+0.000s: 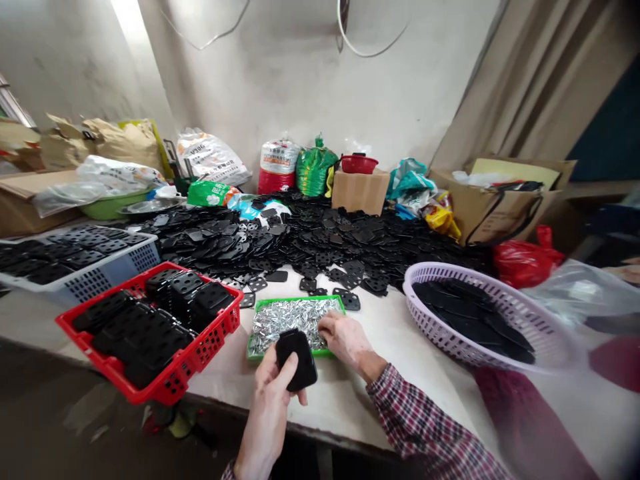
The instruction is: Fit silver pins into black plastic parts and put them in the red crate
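Observation:
A black plate-like piece (297, 360) is gripped in my left hand (273, 393), with the thumb across its face. It is held in front of a green tray (294, 301) full of small silvery metal pins (280, 320). My right hand (349, 339) reaches over the tray's right side with its fingers closed at the pins. Whatever sits between those fingertips is too small to make out. Behind the tray, many flat black pieces with holes (320, 240) lie in a wide heap.
Left of the tray stands a red basket (200, 353) of stacked black pieces, with a grey-blue basket (110, 273) behind it. At the right is a lilac basket (415, 313) holding black pieces. Bags, a carton (360, 191) and a red bowl (359, 164) line the wall.

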{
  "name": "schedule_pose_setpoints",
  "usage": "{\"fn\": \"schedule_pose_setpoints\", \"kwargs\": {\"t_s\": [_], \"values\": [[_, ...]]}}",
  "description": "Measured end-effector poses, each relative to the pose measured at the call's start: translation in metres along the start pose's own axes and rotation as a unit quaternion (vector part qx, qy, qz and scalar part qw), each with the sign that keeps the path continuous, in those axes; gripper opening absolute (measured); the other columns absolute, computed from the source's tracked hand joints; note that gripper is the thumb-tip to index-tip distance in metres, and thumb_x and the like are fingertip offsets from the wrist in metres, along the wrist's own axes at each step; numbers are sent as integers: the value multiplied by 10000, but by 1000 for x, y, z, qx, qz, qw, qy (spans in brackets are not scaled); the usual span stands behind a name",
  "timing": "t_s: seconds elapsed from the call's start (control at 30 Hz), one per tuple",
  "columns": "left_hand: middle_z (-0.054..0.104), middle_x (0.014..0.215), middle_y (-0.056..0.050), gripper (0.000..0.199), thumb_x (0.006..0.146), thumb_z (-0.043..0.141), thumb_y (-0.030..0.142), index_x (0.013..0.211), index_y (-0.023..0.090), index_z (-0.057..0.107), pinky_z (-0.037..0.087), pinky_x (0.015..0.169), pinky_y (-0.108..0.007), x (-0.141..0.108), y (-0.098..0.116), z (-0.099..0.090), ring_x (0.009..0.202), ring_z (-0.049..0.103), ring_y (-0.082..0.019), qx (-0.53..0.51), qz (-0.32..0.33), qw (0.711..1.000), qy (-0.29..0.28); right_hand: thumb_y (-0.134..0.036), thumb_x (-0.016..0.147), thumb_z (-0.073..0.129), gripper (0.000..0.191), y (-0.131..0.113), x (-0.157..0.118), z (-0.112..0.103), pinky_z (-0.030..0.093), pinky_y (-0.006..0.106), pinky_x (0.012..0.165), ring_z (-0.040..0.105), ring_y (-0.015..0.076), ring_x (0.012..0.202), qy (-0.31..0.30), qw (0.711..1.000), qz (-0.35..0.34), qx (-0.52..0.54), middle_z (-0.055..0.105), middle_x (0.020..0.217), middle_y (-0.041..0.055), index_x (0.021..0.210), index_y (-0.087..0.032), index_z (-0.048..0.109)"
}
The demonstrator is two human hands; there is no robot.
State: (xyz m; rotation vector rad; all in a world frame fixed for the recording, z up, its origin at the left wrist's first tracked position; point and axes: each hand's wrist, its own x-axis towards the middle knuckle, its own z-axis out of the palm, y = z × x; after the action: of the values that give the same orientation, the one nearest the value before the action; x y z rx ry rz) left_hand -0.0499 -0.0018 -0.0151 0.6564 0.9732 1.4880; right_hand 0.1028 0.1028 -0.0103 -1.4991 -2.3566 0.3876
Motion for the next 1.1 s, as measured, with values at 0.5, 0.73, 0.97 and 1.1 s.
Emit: {"fn": "schedule_pose_setpoints", "kwargs": {"t_s": [0.5, 0.73, 0.97, 1.1], "values": [[616, 842, -22, 318, 779, 734, 343, 1037, 181, 642, 394, 442, -207, 0, -11, 1, 632, 535, -111, -38, -54, 998, 5, -281, 875, 510, 206, 1, -24, -19, 466, 245, 574, 560, 140, 607, 67, 942, 29, 326, 616, 682, -3, 866, -147, 667], [615, 875, -30, 288, 839, 651, 382, 1049, 184, 646, 387, 436, -188, 2, -15, 26, 650, 488, -116, 87, -6, 993, -78, -229, 791, 618, 107, -5, -52, -25, 444, 234, 596, 535, 121, 613, 59, 851, 51, 520, 600, 679, -11, 781, -151, 690], [587, 871, -34, 323, 825, 668, 377, 1076, 175, 651, 359, 416, -177, 5, -17, 42, 646, 452, -110, 59, -40, 990, -123, -177, 779, 609, 161, 5, -54, -28, 452, 238, 633, 562, 136, 683, 121, 853, 33, 507, 637, 739, -12, 889, -181, 727], [592, 931, -36, 320, 857, 635, 354, 1136, 198, 622, 369, 423, -174, 2, -18, 46, 670, 459, -111, 76, -31, 987, -135, -248, 784, 685, 124, 6, -61, -36, 472, 262, 682, 589, 146, 701, 133, 796, 62, 587, 685, 781, 13, 875, -176, 729]]}}
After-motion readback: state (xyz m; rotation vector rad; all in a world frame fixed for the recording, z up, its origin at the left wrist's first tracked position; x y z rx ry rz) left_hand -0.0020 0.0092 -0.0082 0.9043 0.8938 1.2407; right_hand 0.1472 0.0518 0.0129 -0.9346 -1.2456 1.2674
